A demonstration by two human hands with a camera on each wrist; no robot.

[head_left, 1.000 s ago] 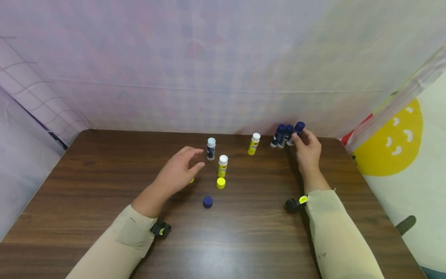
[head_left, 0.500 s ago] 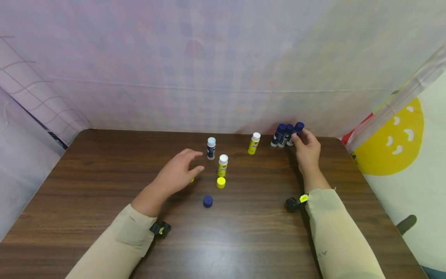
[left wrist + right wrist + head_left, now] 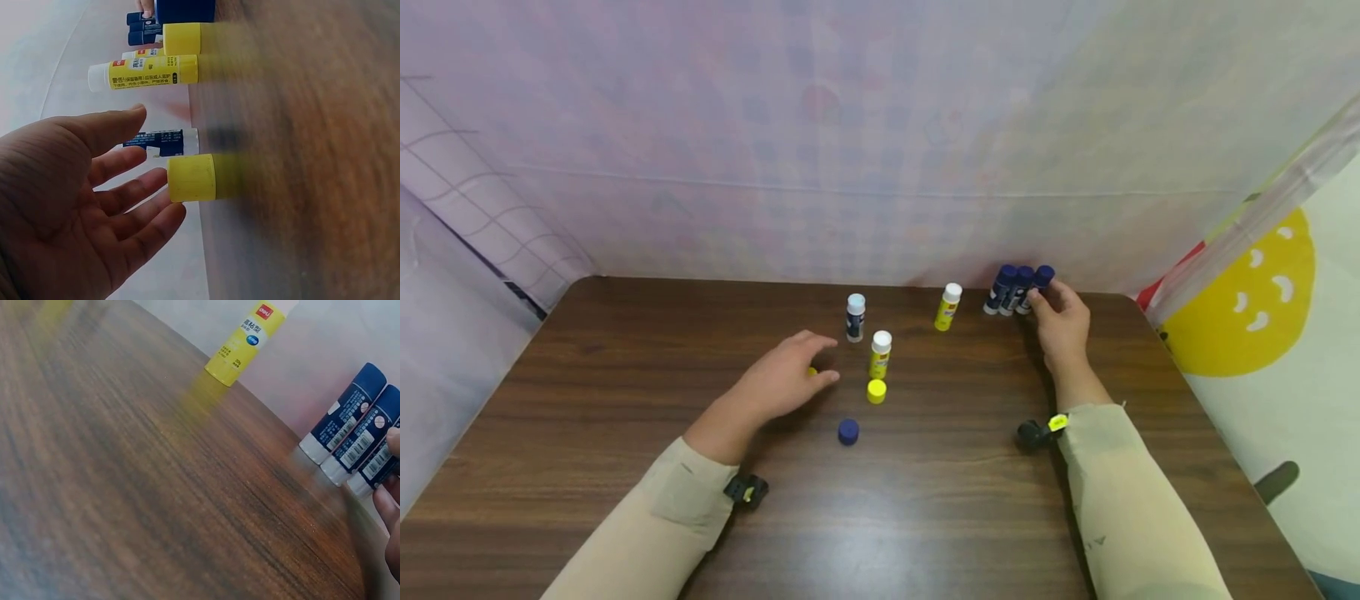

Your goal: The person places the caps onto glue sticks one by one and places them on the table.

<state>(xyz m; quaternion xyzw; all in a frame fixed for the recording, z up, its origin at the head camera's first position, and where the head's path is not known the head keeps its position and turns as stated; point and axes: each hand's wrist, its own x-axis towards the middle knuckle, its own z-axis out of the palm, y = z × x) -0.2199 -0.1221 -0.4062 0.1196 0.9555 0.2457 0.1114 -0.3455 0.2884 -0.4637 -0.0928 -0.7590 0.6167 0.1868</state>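
Note:
My right hand (image 3: pixel 1063 329) pinches the rightmost of three navy glue sticks (image 3: pixel 375 464), which stand side by side at the table's back edge. All three wear navy caps. My left hand (image 3: pixel 784 377), fingers apart and holding nothing, hovers by a yellow cap (image 3: pixel 192 177); in the head view the hand mostly covers that cap. Whether the fingertips touch it I cannot tell. Just beyond stand an uncapped navy glue stick (image 3: pixel 855 318) and an uncapped yellow glue stick (image 3: pixel 880 356), both with white tops. A second yellow cap (image 3: pixel 876 392) sits in front of the yellow stick.
Another uncapped yellow glue stick (image 3: pixel 948 307) stands farther back, left of the navy row. Nearer to me lies a navy cap (image 3: pixel 848 432). A cloth curtain (image 3: pixel 880 150) hangs behind the back edge of the brown wooden table (image 3: pixel 925 508).
My left hand has come down and slightly nearer to me, uncovering a bit of the yellow cap. The rightmost navy stick has settled slightly lower in my right hand beside the other two.

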